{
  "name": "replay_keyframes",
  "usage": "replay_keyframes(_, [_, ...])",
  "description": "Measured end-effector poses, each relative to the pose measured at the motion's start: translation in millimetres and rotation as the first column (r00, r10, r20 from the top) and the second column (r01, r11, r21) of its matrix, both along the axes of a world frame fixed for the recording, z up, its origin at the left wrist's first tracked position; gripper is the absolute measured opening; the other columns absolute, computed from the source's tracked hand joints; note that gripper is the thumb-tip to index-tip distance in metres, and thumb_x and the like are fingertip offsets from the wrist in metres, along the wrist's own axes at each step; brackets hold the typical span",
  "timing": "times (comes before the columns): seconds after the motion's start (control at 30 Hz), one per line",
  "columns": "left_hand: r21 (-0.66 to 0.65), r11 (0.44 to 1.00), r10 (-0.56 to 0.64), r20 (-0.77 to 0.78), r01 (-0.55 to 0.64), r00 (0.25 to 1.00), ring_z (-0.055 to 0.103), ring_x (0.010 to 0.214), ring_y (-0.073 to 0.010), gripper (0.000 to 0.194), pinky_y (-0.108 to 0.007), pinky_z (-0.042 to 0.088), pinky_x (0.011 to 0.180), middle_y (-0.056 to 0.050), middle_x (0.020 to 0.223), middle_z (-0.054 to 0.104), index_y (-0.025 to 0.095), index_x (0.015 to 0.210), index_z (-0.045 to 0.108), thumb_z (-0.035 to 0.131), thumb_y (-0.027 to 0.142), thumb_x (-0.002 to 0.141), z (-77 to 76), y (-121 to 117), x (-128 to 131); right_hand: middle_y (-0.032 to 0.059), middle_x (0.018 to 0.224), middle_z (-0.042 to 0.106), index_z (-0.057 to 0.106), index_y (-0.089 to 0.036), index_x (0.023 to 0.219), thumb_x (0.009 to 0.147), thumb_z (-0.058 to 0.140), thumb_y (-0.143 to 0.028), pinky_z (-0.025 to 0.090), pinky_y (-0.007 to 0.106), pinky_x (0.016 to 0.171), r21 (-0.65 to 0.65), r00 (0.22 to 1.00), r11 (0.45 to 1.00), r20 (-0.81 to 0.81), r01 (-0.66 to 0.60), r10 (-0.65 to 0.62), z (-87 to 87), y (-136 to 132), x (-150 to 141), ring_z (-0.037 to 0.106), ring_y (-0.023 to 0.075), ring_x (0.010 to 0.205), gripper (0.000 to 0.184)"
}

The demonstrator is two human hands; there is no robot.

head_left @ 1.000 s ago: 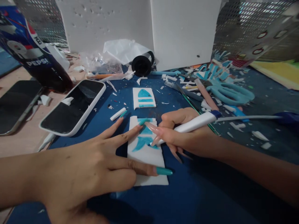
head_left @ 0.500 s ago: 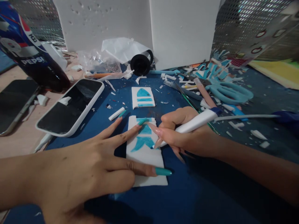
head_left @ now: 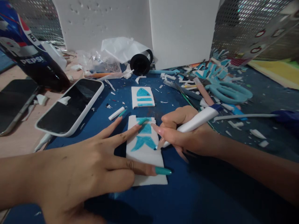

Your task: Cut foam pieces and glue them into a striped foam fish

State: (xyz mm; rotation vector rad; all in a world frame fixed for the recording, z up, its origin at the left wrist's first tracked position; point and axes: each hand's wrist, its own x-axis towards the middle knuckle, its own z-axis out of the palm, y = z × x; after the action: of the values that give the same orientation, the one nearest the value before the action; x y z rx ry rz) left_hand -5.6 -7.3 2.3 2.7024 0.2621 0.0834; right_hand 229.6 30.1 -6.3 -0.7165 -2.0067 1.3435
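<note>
My right hand (head_left: 187, 133) grips a white marker (head_left: 196, 120) with a dark blue end, its tip down at the right edge of a blue tail shape. That shape is coloured on a white foam piece (head_left: 147, 163) lying flat on the dark blue mat. My left hand (head_left: 100, 165) lies over the foam's left side, fingers spread, with long teal nails on the foam. Farther off sits a smaller foam piece (head_left: 143, 102) bearing a blue fish head and stripes. A white foam strip (head_left: 116, 114) rests beside my left fingertips.
On the left are a white-cased phone (head_left: 72, 107), a dark phone (head_left: 17, 102) and a Pepsi bottle (head_left: 35, 59). Behind stand a black spool (head_left: 141, 63) and white foam boards (head_left: 182, 34). Blue scissors (head_left: 230, 91), tweezers (head_left: 187, 96) and foam scraps lie at right.
The marker tip has shifted slightly right, to the outer end of the tail, where the blue now shows more fully. My left hand stays in place.
</note>
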Motion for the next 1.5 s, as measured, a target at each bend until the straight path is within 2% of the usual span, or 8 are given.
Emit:
replay_keyframes(0.13, [0.041,0.999,0.009,0.013,-0.009,1.000,0.030,0.135,-0.0374,0.039,-0.061,-0.013,0.109,-0.006,0.139,0.048,0.017,0.107,0.059,0.061,0.044,0.078,-2.4,-2.6,1.5,-0.0080,0.037,0.037,0.036,-0.017,0.041,0.075,0.050,-0.008,0.026,0.014,0.031,0.002,1.000,1.000,-0.003,0.001,-0.001,-0.4,0.3,0.7,0.033,0.0012,0.032,0.038])
replay_keyframes(0.23, [0.034,0.999,0.028,0.023,-0.028,0.999,0.028,0.136,-0.0381,0.041,-0.064,-0.010,0.109,-0.006,0.138,0.049,0.018,0.111,0.058,0.059,0.045,0.079,-4.4,-4.2,1.0,-0.0079,0.037,0.036,0.036,-0.017,0.041,0.075,0.050,-0.007,0.023,0.014,0.030,0.001,1.000,1.000,-0.011,-0.007,0.007,-0.8,0.6,1.2,0.033,0.0006,0.032,0.038])
replay_keyframes(0.43, [0.035,0.999,0.038,0.014,-0.039,0.999,0.036,0.132,-0.0371,0.038,-0.065,0.002,0.111,-0.009,0.133,0.055,0.018,0.109,0.060,0.060,0.044,0.080,-1.6,-3.6,2.1,-0.0079,0.036,0.037,0.035,-0.018,0.041,0.074,0.050,-0.007,0.029,0.014,0.032,-0.004,1.000,1.000,-0.008,-0.005,0.005,-0.5,1.3,1.6,0.033,0.0014,0.031,0.038])
replay_keyframes(0.63, [0.067,0.998,0.002,-0.031,0.000,1.000,0.030,0.135,-0.0379,0.050,-0.065,-0.004,0.110,-0.009,0.139,0.048,0.017,0.120,0.055,0.061,0.046,0.079,-2.2,-3.0,1.0,-0.0077,0.033,0.037,0.034,-0.020,0.041,0.076,0.052,-0.009,0.037,0.018,0.037,-0.025,0.998,1.000,0.062,0.008,-0.006,-2.2,1.6,4.2,0.038,0.0045,0.032,0.041])
replay_keyframes(0.87, [0.071,0.997,0.014,-0.003,-0.014,1.000,0.029,0.135,-0.0374,0.048,-0.065,-0.003,0.110,-0.007,0.138,0.049,0.018,0.117,0.057,0.062,0.046,0.079,-2.8,-2.4,0.2,-0.0078,0.033,0.036,0.028,-0.021,0.042,0.075,0.050,-0.007,0.042,0.019,0.041,-0.063,0.993,0.998,0.116,0.025,-0.017,4.2,0.3,2.6,0.037,0.0054,0.032,0.042])
replay_keyframes(1.1, [0.028,1.000,-0.003,-0.025,0.003,1.000,0.031,0.135,-0.0361,0.046,-0.060,-0.010,0.111,-0.007,0.141,0.046,0.016,0.117,0.057,0.058,0.046,0.082,-2.0,-1.9,2.8,-0.0074,0.035,0.037,0.032,-0.020,0.042,0.076,0.049,-0.006,0.037,0.017,0.038,-0.023,0.997,1.000,0.080,0.008,-0.006,3.8,1.7,3.4,0.038,0.0043,0.032,0.041])
replay_keyframes(1.3, [-0.007,1.000,-0.002,0.012,0.002,1.000,0.029,0.136,-0.0360,0.046,-0.061,-0.009,0.111,-0.008,0.140,0.048,0.016,0.115,0.057,0.058,0.046,0.081,-3.5,-1.5,1.3,-0.0067,0.036,0.038,0.032,-0.020,0.043,0.079,0.049,-0.010,0.033,0.017,0.035,-0.009,0.993,0.998,0.099,0.058,-0.057,4.0,0.3,1.0,0.036,0.0035,0.032,0.042])
replay_keyframes(1.5, [0.019,0.998,0.059,0.065,-0.061,0.996,0.031,0.134,-0.0393,0.040,-0.067,0.001,0.109,-0.010,0.132,0.056,0.017,0.110,0.060,0.059,0.045,0.081,-6.4,-3.9,-0.2,-0.0069,0.036,0.043,0.029,-0.022,0.049,0.083,0.056,-0.030,0.027,0.017,0.021,-0.219,0.983,0.964,0.140,0.151,-0.122,4.9,-3.2,-0.2,0.040,0.0063,0.024,0.044])
